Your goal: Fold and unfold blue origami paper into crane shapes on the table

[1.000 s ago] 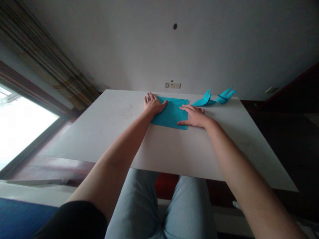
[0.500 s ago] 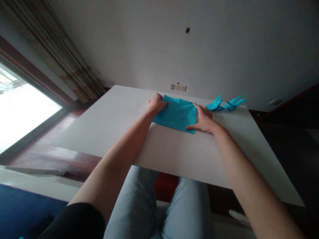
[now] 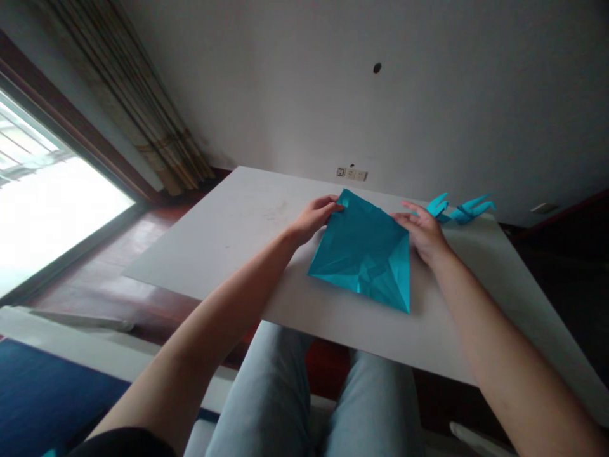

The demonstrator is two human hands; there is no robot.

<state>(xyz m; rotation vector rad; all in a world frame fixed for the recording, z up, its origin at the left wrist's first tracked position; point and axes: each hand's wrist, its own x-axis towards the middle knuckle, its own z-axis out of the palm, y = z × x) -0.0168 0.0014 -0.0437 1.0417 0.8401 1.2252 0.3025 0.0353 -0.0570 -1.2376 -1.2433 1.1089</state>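
Note:
A creased sheet of turquoise paper is tilted up over the white table, its near edge low toward me. My left hand pinches its far left corner between thumb and fingers. At the far right corner, my right hand grips the paper's edge with the thumb, while some fingers stretch out behind it. Fold lines and small crumpled facets show along the sheet's near part. Just beyond my right hand sit two folded turquoise paper cranes, one nearer and one farther right.
The white table reaches from my knees to the grey wall, which carries power sockets. On the left are a curtain and a bright glass door. My legs are under the near table edge.
The paper, flat on the table before, has been lifted at its far side and turned, with its creased part now toward me. Both hands have shifted to its far corners. The view has moved slightly.

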